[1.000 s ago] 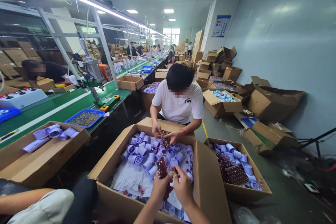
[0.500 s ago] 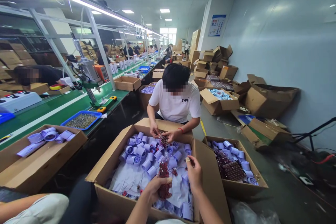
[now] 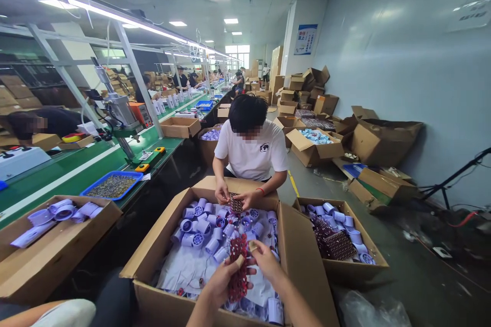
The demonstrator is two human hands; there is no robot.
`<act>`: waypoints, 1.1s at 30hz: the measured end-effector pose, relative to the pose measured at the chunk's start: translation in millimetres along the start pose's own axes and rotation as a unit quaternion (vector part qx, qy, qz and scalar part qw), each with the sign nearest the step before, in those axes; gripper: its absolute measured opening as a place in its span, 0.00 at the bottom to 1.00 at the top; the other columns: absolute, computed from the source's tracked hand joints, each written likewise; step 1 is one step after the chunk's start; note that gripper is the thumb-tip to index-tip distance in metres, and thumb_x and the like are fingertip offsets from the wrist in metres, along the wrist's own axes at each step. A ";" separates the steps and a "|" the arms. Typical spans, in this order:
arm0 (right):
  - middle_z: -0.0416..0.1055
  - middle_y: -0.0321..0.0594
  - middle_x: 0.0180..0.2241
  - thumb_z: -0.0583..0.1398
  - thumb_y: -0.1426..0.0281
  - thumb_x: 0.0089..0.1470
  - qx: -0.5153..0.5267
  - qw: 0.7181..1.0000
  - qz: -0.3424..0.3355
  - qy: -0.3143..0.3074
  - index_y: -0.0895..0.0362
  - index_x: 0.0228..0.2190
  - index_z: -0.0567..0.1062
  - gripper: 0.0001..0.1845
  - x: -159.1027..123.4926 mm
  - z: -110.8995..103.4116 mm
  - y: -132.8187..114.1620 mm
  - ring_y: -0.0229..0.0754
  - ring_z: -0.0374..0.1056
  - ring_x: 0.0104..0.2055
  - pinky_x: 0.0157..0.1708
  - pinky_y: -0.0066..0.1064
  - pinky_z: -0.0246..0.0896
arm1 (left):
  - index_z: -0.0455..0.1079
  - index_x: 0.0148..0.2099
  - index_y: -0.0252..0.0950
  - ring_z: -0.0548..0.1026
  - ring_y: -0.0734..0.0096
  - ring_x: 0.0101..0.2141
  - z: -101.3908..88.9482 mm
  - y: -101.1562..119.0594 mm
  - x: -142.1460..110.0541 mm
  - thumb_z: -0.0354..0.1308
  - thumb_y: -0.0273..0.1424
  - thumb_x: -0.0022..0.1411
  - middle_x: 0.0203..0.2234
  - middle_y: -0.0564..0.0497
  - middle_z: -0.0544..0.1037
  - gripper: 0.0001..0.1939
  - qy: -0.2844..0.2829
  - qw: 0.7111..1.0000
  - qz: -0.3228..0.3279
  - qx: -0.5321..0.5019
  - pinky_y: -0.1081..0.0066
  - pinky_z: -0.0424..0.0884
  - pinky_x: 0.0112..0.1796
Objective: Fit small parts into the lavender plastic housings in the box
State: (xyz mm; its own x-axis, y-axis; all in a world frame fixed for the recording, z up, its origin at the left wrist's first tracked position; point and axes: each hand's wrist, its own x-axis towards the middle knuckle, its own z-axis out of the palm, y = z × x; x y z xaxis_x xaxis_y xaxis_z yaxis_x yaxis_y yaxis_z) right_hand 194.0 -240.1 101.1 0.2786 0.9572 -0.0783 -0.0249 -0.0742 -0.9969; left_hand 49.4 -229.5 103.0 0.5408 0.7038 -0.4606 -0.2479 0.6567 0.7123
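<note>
My left hand (image 3: pixel 221 281) is closed around a dark red panel (image 3: pixel 238 265) full of small round shapes, holding it upright above an open carton (image 3: pixel 140 255). Just right of the panel, my right hand (image 3: pixel 268 261) has its thumb and fingers pinched together; anything between them is too small to make out. Beige coverings wrap a digit on each hand. Lilac plastic cups (image 3: pixel 213 245) with spoked bases lie in the carton over white wrapping sheet (image 3: pixel 184 271). Across the carton, a co-worker's hands (image 3: pixel 245 198) hold a similar dark panel (image 3: pixel 236 203).
A second carton (image 3: pixel 345 265) on the right holds lilac cups and stacked dark panels. A long carton (image 3: pixel 69 260) with cups stands left. Beyond it, a green bench (image 3: pixel 169 148) carries a press (image 3: pixel 118 112) and a blue tray (image 3: pixel 113 185) of small parts.
My right hand has come left and down, closer to the red panel. My left hand has raised the panel slightly and turned its face more toward me. The whole view has shifted a little.
</note>
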 end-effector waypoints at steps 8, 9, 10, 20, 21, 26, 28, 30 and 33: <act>0.73 0.36 0.22 0.60 0.42 0.40 0.134 0.989 0.035 0.059 0.56 0.27 0.72 0.28 -4.0 6.3 -9.8 0.39 0.66 0.22 0.23 0.28 0.61 | 0.64 0.42 0.38 0.76 0.67 0.28 22.8 -4.1 -5.6 0.66 0.49 0.44 0.32 0.50 0.77 0.27 0.022 0.998 0.018 0.062 0.69 0.72 0.27; 0.73 0.36 0.22 0.60 0.42 0.40 0.130 0.989 0.028 0.070 0.56 0.29 0.73 0.29 -1.9 4.7 -7.6 0.40 0.67 0.23 0.24 0.29 0.61 | 0.64 0.41 0.38 0.75 0.69 0.26 22.3 -5.3 -5.3 0.66 0.49 0.43 0.30 0.51 0.76 0.28 0.024 0.997 0.019 0.073 0.70 0.71 0.25; 0.73 0.36 0.22 0.60 0.43 0.41 0.125 0.989 0.024 0.077 0.56 0.31 0.73 0.29 0.2 3.2 -4.9 0.40 0.67 0.23 0.25 0.30 0.62 | 0.64 0.40 0.38 0.75 0.70 0.25 21.4 -7.1 -4.3 0.67 0.49 0.41 0.29 0.52 0.76 0.29 0.027 0.996 0.022 0.084 0.71 0.70 0.24; 0.78 0.45 0.31 0.62 0.50 0.42 0.040 0.991 -0.035 0.120 0.58 0.34 0.78 0.26 4.1 1.3 17.2 0.46 0.71 0.31 0.34 0.35 0.65 | 0.62 0.34 0.38 0.69 0.74 0.15 18.6 -20.3 8.2 0.70 0.48 0.32 0.16 0.59 0.69 0.31 0.069 0.984 0.052 0.154 0.75 0.60 0.16; 0.77 0.44 0.30 0.61 0.51 0.43 0.029 0.991 -0.042 0.124 0.58 0.34 0.78 0.25 3.5 1.1 18.2 0.46 0.70 0.31 0.34 0.35 0.65 | 0.63 0.34 0.37 0.69 0.74 0.15 19.2 -19.2 6.2 0.70 0.48 0.33 0.16 0.59 0.69 0.30 0.064 0.984 0.054 0.154 0.75 0.60 0.16; 0.76 0.42 0.28 0.58 0.54 0.48 -0.005 0.991 -0.058 0.124 0.57 0.35 0.78 0.21 8.0 -10.9 18.3 0.46 0.70 0.30 0.34 0.35 0.65 | 0.63 0.34 0.37 0.68 0.76 0.14 16.6 -15.4 -2.0 0.71 0.45 0.34 0.17 0.59 0.69 0.28 0.067 0.987 0.058 0.135 0.75 0.60 0.17; 0.76 0.44 0.35 0.60 0.56 0.45 -0.022 0.989 -0.069 0.132 0.56 0.37 0.77 0.21 10.7 -17.3 16.6 0.48 0.70 0.39 0.42 0.38 0.64 | 0.63 0.33 0.37 0.69 0.76 0.15 14.4 -14.1 -2.5 0.71 0.44 0.34 0.17 0.59 0.69 0.28 0.092 0.986 0.063 0.127 0.75 0.60 0.18; 0.74 0.47 0.43 0.64 0.57 0.40 -0.037 0.988 -0.071 0.135 0.55 0.39 0.77 0.24 10.6 -19.5 15.2 0.52 0.66 0.49 0.50 0.42 0.59 | 0.62 0.32 0.37 0.70 0.74 0.16 13.8 -12.1 -1.8 0.70 0.44 0.34 0.17 0.59 0.69 0.27 0.117 0.983 0.076 0.122 0.76 0.58 0.18; 0.75 0.49 0.43 0.64 0.54 0.38 -0.026 0.995 -0.045 0.089 0.56 0.37 0.78 0.25 4.1 -11.1 14.8 0.55 0.66 0.49 0.50 0.44 0.60 | 0.63 0.31 0.36 0.69 0.75 0.17 17.4 -8.0 -0.9 0.70 0.45 0.34 0.15 0.58 0.68 0.26 0.136 0.979 0.104 0.112 0.76 0.58 0.18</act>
State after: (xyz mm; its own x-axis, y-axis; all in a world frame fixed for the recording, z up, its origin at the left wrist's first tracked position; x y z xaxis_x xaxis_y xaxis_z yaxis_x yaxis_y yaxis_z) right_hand 205.5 -240.4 86.0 0.4426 0.8965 0.0173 0.0557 -0.0082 -0.9984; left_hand 64.9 -240.1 106.8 0.2559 0.8817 -0.3963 -0.1305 0.4377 0.8896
